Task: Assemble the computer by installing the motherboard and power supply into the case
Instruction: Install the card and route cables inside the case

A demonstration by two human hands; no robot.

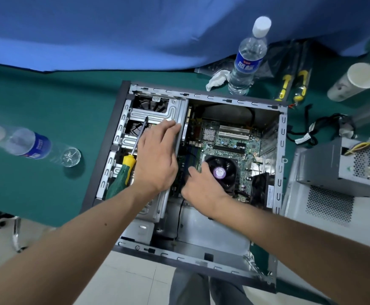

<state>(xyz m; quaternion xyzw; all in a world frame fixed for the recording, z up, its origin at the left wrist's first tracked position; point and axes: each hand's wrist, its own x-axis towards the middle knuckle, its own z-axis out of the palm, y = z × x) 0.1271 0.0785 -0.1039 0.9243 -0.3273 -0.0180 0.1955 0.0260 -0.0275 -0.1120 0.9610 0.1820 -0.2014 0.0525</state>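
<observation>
Green cloth: covers table (47, 102); case (278, 137) overhangs its edge.
Backdrop: blue drape (113, 29).
Floor: pale tiles (131, 278).
Left hand (155, 155): fingers straight, together, on drive cage (175, 106).
Right hand (199, 186): fingers curled at motherboard (230, 142); what they hold I cannot tell.

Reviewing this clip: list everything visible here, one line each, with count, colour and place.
case: 1, grey, open, centre of table
motherboard: 1, green, inside case
screwdriver: 1, green-yellow handle, lying on drive bay
power supply: 1, grey, right of case
side panel: 1, silver, under power supply
water bottles: 2, clear with blue labels, one behind case, one left
paper cup: 1, white, far right
tissue: 1, white, beside rear bottle
table: 1, green cover
left hand: fingers straight, resting on drive bay
right hand: at motherboard edge; grip unclear
</observation>
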